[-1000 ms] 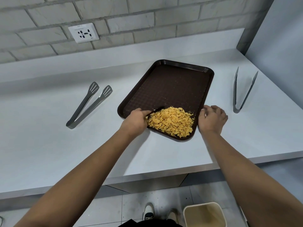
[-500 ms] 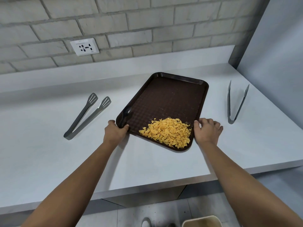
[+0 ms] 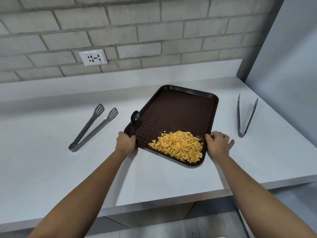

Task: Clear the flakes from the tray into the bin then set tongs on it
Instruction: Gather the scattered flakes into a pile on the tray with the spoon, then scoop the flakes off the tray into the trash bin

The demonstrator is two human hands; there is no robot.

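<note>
A dark brown tray (image 3: pixel 180 107) lies at an angle on the white counter. Yellow flakes (image 3: pixel 180 147) are heaped in its near right corner. My left hand (image 3: pixel 126 142) grips the handle of a black spoon (image 3: pixel 134 118) at the tray's near left corner, with the spoon's bowl lying along the left rim. My right hand (image 3: pixel 217 143) holds the tray's right rim beside the heap, thumb over the edge. Slotted tongs (image 3: pixel 92 129) lie left of the tray and plain tongs (image 3: pixel 243 115) lie to its right, both untouched.
The counter's front edge (image 3: pixel 171 200) runs just below my forearms. A brick wall with a socket (image 3: pixel 93 57) stands behind, and a grey side wall (image 3: pixel 283 57) closes the right end. A pale sliver of the bin (image 3: pixel 223 237) shows at the bottom edge.
My left hand has moved with the spoon from the flake heap to the tray's near left corner. The view has tilted up, so the bin has nearly left the frame.
</note>
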